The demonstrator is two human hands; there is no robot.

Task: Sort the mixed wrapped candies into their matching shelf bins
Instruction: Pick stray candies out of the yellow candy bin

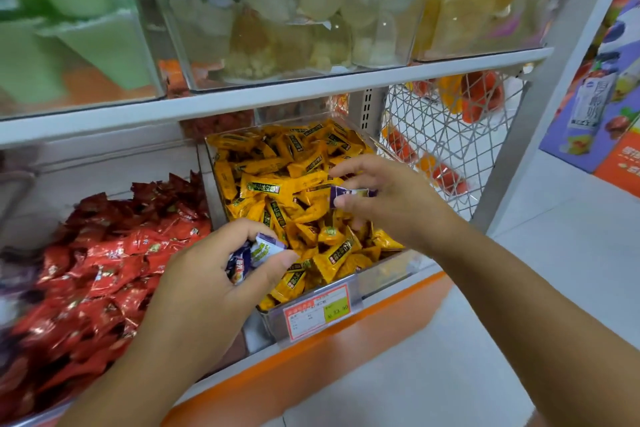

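1. The white metal shelf carries open bins side by side. Everything the fingers work over sits on its lower tier.
2. The heap of red crinkled-foil candies lies left of both hands. They are glossy, sharp-cornered packets, loosely piled.
3. The clear hard-plastic bin of yellow pillow-shaped wrapped candies sits directly under the right fingers and just right of the left fingers. These slippery wrappers would shift easily.
4. The left hand hovers over the seam between the red and yellow heaps. Its fingers are curled round a small clutch of purple-and-white foil-wrapped candies.
5. The right hand is above and to the right of the left. Its thumb and fingertips pinch one purple foil-wrapped candy.
6. That candy's long axis runs across the view, its free end pointing left toward the left hand. The left fingers lie down-left of it, near but apart.
7. Judgement: purple belongs in neither bin beneath. The left hand holds its likes and is the nearer receiver, so a short leftward pass looks apt. No purple bin shows plainly; a purplish blur at the far left cannot be told.
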